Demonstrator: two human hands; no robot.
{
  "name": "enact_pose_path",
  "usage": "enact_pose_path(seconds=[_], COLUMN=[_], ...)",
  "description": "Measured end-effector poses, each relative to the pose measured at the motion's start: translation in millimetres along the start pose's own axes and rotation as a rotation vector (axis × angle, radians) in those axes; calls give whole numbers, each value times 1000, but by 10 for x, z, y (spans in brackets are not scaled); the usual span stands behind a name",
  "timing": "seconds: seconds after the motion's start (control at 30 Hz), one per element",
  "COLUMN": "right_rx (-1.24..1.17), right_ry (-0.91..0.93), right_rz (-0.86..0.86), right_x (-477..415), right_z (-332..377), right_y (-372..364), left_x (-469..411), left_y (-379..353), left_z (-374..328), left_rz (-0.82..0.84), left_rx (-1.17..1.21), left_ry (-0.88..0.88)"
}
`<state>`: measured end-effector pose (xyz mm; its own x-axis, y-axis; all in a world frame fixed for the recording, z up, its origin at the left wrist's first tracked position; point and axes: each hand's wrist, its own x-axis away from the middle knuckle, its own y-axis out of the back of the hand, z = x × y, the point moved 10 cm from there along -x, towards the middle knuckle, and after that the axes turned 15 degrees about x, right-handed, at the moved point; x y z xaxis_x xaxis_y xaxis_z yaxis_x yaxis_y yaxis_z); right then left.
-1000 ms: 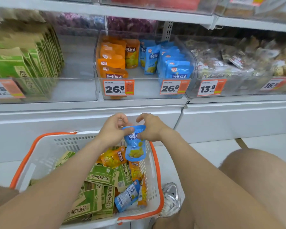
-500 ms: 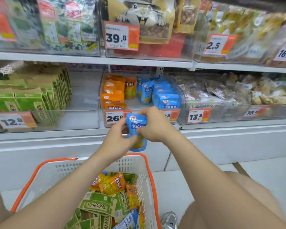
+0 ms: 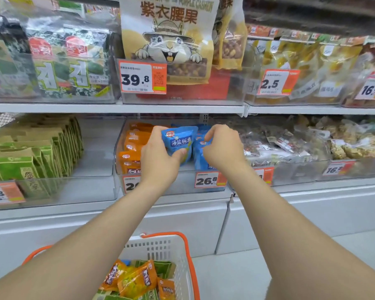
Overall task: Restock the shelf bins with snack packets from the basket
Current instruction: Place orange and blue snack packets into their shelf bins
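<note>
Nearest to me: the white basket w/ orange rim, well below the clear shelf bin and on my side of it. It holds orange snack packets on top, green ones under; more restocking left, I'd judge.

Further out, both arms reach up to that bin. My left hand holds the blue snack packet: thumb across its lower front, fingers curled round its left edge and back. Packet stands upright, long axis vertical, label facing me, just over the bin's front wall, between the orange row at the bin's left and the blue row at its right.

My right hand is just right of the packet, at the blue row. Its fingers are curled down onto the tops of those packets; can't tell if it pinches one or only presses them back, since the hand hides the contact. No clear touch w/ the held packet.

What counts for the next move: the slot lies right of and behind the held packet, i.e. deeper into the bin, on the blue side. Left hand has the packet, so it's the one to carry it; right hand is nearer the row and prob. best used to part or steady it. Keep the packet upright, same facing as the row.

Behind the bin: the price tag 26.8 on its front, green boxes in the bin to its left, mixed clear-wrapped snacks to its right. Above it, the upper shelf w/ the purple cashew bag and tag 39.8.
</note>
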<state>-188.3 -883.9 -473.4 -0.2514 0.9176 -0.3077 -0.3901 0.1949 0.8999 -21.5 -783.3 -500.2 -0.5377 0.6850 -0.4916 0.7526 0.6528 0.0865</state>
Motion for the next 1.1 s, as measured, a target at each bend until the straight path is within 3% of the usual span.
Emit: enact_pose_path(seconds=[0.37,0.9,1.0,1.1], right_rx=[223,237,230,245], right_ry=[74,73,67,69], right_rz=[-96,-231,-236,-257], right_x=[-474,-739,-740,-730], right_z=[-135,-220,-222,-200], right_y=[-445,-576,-573,-565], left_x=[-687,-1058,-1098,-1219], left_y=[-619,-1105,-1040,-929], left_z=[960,1336,1302,1129], left_rz=[36,182,107,-13], left_rx=[-463,-388,-315,-393], left_ry=[277,360,315,212])
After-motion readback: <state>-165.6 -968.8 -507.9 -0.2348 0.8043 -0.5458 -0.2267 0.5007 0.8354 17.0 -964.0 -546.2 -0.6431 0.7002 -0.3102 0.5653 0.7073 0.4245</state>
